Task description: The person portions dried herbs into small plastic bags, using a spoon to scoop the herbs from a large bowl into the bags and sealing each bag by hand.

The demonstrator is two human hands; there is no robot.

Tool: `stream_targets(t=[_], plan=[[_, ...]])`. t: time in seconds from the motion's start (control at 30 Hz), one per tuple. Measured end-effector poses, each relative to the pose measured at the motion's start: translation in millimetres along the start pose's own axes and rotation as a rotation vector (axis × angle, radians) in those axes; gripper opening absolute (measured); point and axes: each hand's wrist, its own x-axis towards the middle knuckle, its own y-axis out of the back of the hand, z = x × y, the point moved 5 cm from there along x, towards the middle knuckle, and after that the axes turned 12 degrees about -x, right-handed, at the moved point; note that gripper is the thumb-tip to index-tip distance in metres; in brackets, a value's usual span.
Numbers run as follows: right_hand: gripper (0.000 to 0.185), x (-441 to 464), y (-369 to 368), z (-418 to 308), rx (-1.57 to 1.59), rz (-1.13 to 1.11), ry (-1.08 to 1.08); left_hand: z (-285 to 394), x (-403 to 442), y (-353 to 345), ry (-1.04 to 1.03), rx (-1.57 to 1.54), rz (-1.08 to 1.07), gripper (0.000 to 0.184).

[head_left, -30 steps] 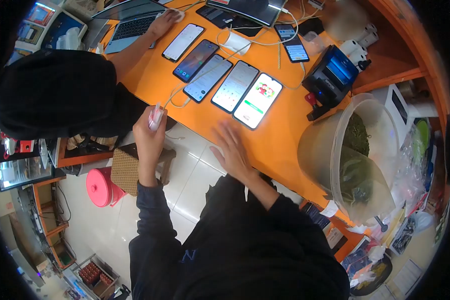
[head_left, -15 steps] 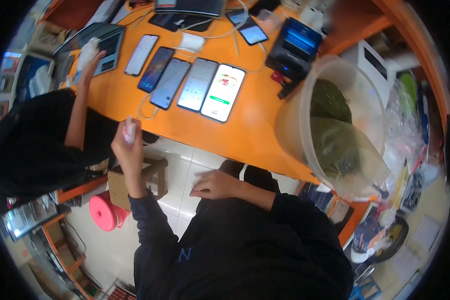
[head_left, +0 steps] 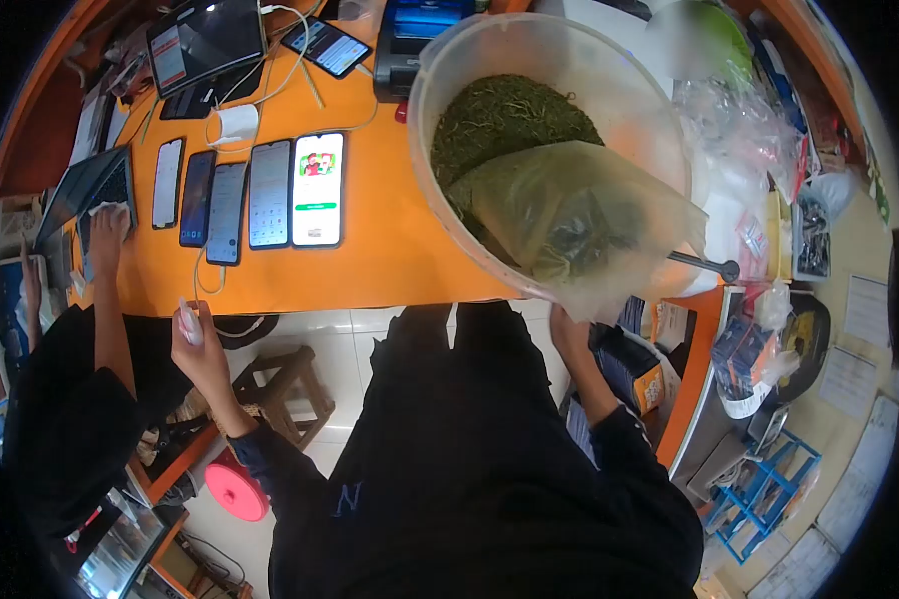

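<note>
My left hand (head_left: 202,351) is closed around a small whitish object with a pinkish tint (head_left: 188,321), just off the table's front edge; its kind is unclear. Low beside the table, my right hand (head_left: 572,342) is close to the underside of a large translucent plastic tub (head_left: 432,190); its fingers are mostly hidden. The tub contains dark green shredded plant matter (head_left: 514,115), partly covered by a cloudy plastic bag (head_left: 579,205). Nearest to my left hand on the tabletop are several smartphones in a row, including one with a bright white screen (head_left: 317,225).
Another person's hand (head_left: 108,225) presses a white cloth onto an open laptop (head_left: 120,180) at left. The orange table (head_left: 370,280) also bears a tablet (head_left: 207,45), cables and a black device (head_left: 395,60). A wooden stool (head_left: 295,384) and pink lidded bin (head_left: 237,489) stand below.
My view has swung right, bringing the tub nearer the middle. My right hand has moved from in front of my body to beside the tub. My left hand still grips the whitish object.
</note>
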Motion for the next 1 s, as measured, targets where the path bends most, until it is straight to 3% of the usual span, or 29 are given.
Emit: stream_targets(t=[0.03, 0.07, 0.1, 0.13, 0.17, 0.2, 0.23, 0.3, 0.37, 0.47, 0.57, 0.63, 0.67, 0.7, 0.73, 0.83, 0.87, 0.9, 0.97, 1.0], plan=[[0.03, 1.8, -0.9, -4.4, -0.115, 0.037, 0.135, 1.0, 0.2, -1.1, 0.012, 0.011, -0.015, 0.018], [0.03, -3.4, -21.1, -6.3, -0.252, -0.273, 0.144, 2.9, -0.2, -1.8, 0.024, 0.023, -0.028, 0.018], [0.028, -16.0, -48.4, 2.2, -0.232, -0.256, 0.038, 8.1, -1.4, -1.7, 0.01, 0.028, -0.033, 0.018], [0.027, -17.6, -43.1, -22.3, -0.203, -0.161, 0.072, 14.4, -2.8, -1.5, -0.008, 0.033, -0.035, 0.018], [0.026, -19.4, -37.2, -47.4, -0.179, -0.068, 0.108, 19.1, -3.1, -0.4, -0.025, 0.038, -0.037, 0.018], [0.026, -11.1, 5.2, -101.0, -0.15, 0.105, 0.282, 20.1, -3.3, 0.2, -0.033, 0.039, -0.025, 0.018], [0.03, -32.7, -24.3, -115.5, 0.151, -0.15, 0.483, 19.4, -5.5, 0.8, -0.037, 0.041, -0.019, 0.018], [0.038, -48.7, -40.4, -124.3, 0.485, -0.4, 0.648, 22.0, -9.3, -2.3, -0.038, 0.022, -0.027, 0.018], [0.04, -21.3, -24.1, -131.6, 0.549, -0.391, 0.607, 27.6, -12.3, -1.9, -0.034, -0.01, -0.038, 0.019], [0.039, -11.4, -48.0, -111.7, 0.06, -0.255, 0.515, 24.3, -18.4, 5.8, -0.017, 0.008, -0.031, 0.018], [0.038, -20.6, -47.8, -141.7, 0.176, -0.375, 0.7, 13.8, -25.0, 9.5, 0.07, 0.059, -0.04, 0.016], [0.041, -40.0, -37.5, -172.4, 0.651, -0.72, 0.987, 21.4, -30.0, 11.4, 0.072, 0.032, -0.04, 0.015], [0.042, -30.6, -50.1, -167.0, 0.604, -0.436, 1.025, 22.8, -30.7, 11.8, 0.044, 0.016, -0.026, 0.015], [0.04, 7.1, -55.4, -166.7, 0.639, -0.46, 0.65, 24.3, -32.3, 12.2, 0.018, 0.002, -0.011, 0.015], [0.048, 37.7, -60.3, -164.4, 0.548, -0.215, 0.579, 24.0, -34.0, 12.0, 0.029, -0.005, 0.011, 0.014], [0.058, 45.6, -80.8, -189.1, 0.272, -0.194, 0.638, 25.4, -35.1, 12.9, 0.05, -0.019, 0.008, 0.015], [0.064, 10.1, -92.9, -201.0, 0.349, -0.424, 0.711, 22.4, -34.9, 14.4, 0.067, 0.005, 0.014, 0.015], [0.051, -25.7, -65.5, -218.0, 0.351, -0.695, 0.752, 22.1, -35.1, 16.5, 0.074, 0.011, 0.02, 0.015], [0.035, -51.6, -77.5, -227.1, 0.297, -1.234, 0.978, 23.0, -32.9, 18.7, 0.084, 0.02, 0.022, 0.015], [0.029, -28.3, -56.4, -230.9, 0.349, -1.138, 0.855, 25.3, -32.5, 19.9, 0.084, 0.009, 0.036, 0.014]])
